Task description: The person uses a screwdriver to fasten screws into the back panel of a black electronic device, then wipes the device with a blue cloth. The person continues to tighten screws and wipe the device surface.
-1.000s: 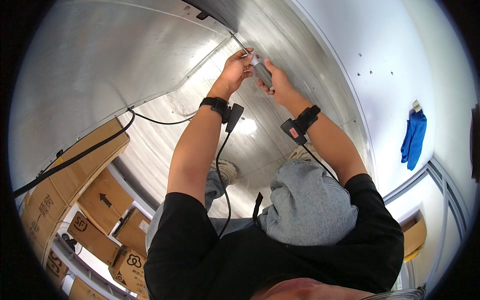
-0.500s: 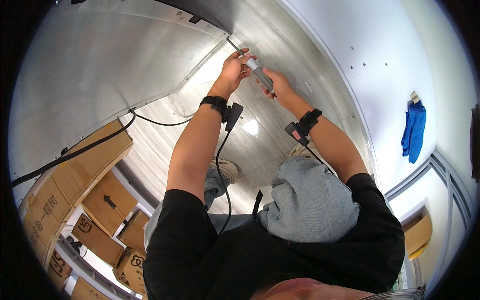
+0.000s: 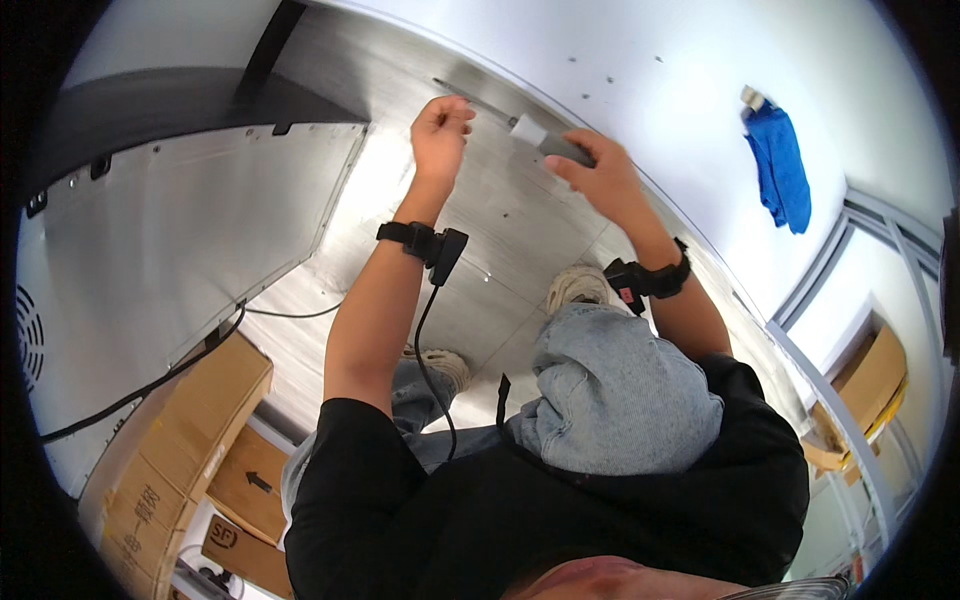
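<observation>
My right hand (image 3: 605,175) is wrapped round the grey handle of a screwdriver (image 3: 530,131) with a pale collar and a long thin shaft. The shaft points up and left, clear of the metal cabinet (image 3: 240,200). My left hand (image 3: 438,140) is beside the shaft, fingers curled and thumb and fingertips together. What they pinch, if anything, is too small to make out. Left of my hands stands the silver cabinet, its panel edge dotted with small fasteners and its top edge dark.
A black cable (image 3: 150,385) runs along the cabinet's bottom edge. Cardboard boxes (image 3: 190,450) stand at the lower left. A blue cloth (image 3: 780,165) hangs on the white wall (image 3: 670,110) to the right, near a grey metal frame (image 3: 835,400). Pale floor tiles (image 3: 500,235) lie beneath my hands.
The screwdriver has come away from the cabinet's corner and swung rightward with my right hand. My left hand has separated from its collar. The view has turned, showing more of the cabinet's top.
</observation>
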Motion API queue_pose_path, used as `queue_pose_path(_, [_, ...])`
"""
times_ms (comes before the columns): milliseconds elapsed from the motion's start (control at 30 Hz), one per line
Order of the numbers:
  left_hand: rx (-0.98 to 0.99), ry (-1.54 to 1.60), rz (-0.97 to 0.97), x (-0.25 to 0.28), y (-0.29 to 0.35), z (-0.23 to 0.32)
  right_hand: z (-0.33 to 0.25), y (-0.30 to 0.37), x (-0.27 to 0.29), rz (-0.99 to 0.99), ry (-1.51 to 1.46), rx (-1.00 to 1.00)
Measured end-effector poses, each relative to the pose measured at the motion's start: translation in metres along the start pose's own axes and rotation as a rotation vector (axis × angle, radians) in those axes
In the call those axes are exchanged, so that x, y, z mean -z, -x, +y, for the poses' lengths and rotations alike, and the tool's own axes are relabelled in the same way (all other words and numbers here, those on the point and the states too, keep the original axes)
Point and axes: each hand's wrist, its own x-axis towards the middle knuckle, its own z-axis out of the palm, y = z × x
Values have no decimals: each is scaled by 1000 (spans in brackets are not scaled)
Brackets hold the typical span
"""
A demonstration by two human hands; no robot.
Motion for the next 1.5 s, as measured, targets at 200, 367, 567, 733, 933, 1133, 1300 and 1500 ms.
queue_pose_path(200, [-492, -488, -140, -86, -14, 34, 1, 18, 86, 291, -9, -27])
queue_pose_path(367, [-590, -799, -136, -112, -39, 41, 4, 41, 115, 481, -227, -87])
queue_pose_path(567, [-513, -941, -116, -121, -46, 46, 14, 48, 121, 477, -215, -100])
queue_pose_path(733, [-447, -781, -152, -110, -48, 42, 11, 41, 112, 355, -126, -65])
queue_pose_path(933, [65, 93, -271, -44, -21, 48, -8, 23, 71, 160, -54, -55])
queue_pose_path(1133, [263, 617, -70, 44, 4, 32, -24, -8, 17, -54, 15, 24])
queue_pose_path(1300, [228, 807, 13, 92, 16, 13, -33, -25, -18, -189, -52, 102])
queue_pose_path(1500, [201, 901, 55, 131, 30, -8, -46, -36, -51, -315, 59, 135])
